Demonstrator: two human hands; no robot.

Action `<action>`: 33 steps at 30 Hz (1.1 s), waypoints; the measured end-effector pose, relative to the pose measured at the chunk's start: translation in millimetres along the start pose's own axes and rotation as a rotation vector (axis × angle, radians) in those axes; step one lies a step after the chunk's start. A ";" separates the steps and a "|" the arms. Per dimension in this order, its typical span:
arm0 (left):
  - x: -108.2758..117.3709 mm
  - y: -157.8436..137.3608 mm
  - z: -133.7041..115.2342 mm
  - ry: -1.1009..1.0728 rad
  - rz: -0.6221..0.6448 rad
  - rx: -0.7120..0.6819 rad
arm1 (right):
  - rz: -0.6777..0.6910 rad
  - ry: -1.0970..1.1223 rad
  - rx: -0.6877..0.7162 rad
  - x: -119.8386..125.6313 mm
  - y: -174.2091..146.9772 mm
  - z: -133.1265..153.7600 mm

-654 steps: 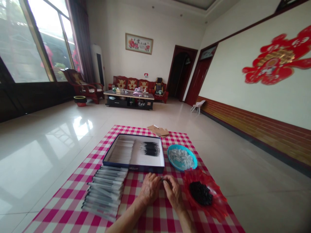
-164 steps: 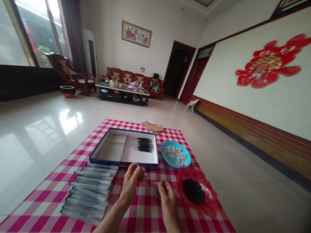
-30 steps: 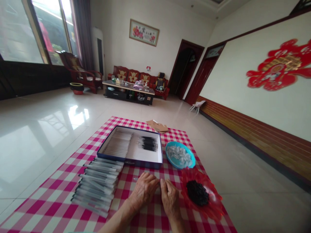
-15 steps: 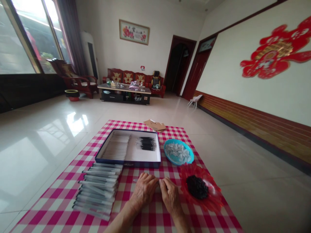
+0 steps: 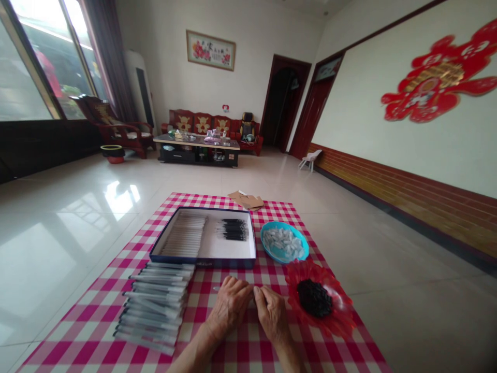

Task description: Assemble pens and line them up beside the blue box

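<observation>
My left hand [image 5: 233, 300] is closed over a pen, whose pale clear tip [image 5: 216, 288] pokes out on the left; its barrel is hidden in the fist. My right hand [image 5: 272, 310] meets it with thumb and fingers pinched together, and what they grip is hidden. Left of my hands lies a pile of translucent pens [image 5: 153, 305] with dark ends. On the right, a red petal-shaped bowl [image 5: 341, 311] holds small black pieces [image 5: 314, 298]. Behind it, a blue bowl [image 5: 265, 247] contains clear plastic caps [image 5: 285, 243].
A shallow blue-edged box [image 5: 225, 263] holds a row of clear tubes [image 5: 182, 235] and a bunch of black-ended refills [image 5: 235, 229]. Brown cardboard [image 5: 248, 201] lies at the far edge of the checked tablecloth [image 5: 85, 331]. A coffee table [image 5: 198, 150] and sofa stand farther back.
Both hands stay together in nearly the same place and grip. The whole view has shifted slightly to the left with the head.
</observation>
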State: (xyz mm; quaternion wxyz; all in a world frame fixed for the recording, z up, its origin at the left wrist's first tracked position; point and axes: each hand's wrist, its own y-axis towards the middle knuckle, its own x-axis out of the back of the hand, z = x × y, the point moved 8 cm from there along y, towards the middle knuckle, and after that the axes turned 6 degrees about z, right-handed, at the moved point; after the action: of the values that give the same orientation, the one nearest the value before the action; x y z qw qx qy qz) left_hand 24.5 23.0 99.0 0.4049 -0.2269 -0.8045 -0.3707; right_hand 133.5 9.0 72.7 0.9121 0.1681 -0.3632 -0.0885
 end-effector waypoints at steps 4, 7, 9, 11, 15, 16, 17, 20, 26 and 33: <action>10.7 -1.6 -2.9 -0.020 -0.127 -0.020 | -0.060 0.003 -0.052 4.6 -1.0 -5.6; 22.9 -11.7 4.2 -0.089 -0.362 0.029 | -0.171 0.033 -0.147 15.6 -2.8 -13.5; 21.9 -18.9 19.8 -0.221 -0.455 0.158 | -0.219 0.073 -0.194 20.4 -4.3 -15.9; 11.2 -24.6 41.9 -0.448 -0.480 0.354 | -0.223 0.128 -0.203 19.8 -4.9 -13.6; -15.5 -28.4 69.0 -0.986 -0.505 0.599 | -0.138 0.204 -0.153 5.0 -4.1 -0.2; -18.9 -27.7 71.7 -1.084 -0.519 0.620 | -0.121 0.204 -0.129 0.8 -4.1 4.2; -21.2 -27.0 73.9 -1.162 -0.535 0.636 | -0.109 0.195 -0.102 -2.9 -4.2 8.7; -26.4 -27.0 78.9 -1.348 -0.568 0.693 | -0.031 0.173 -0.027 -14.5 -4.2 20.5; -20.6 -23.6 77.3 -1.419 -0.534 0.630 | -0.064 0.048 0.033 -3.4 -2.3 17.7; -28.7 -18.7 76.0 -1.126 -0.389 0.473 | 0.083 -0.137 0.086 -12.3 0.5 11.2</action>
State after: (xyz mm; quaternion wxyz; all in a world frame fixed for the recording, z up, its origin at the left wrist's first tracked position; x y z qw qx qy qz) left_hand -8.4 68.8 37.5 -0.1152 -0.1413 -0.9805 -0.0737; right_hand 116.8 10.3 72.7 0.8800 0.1854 -0.4349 -0.0464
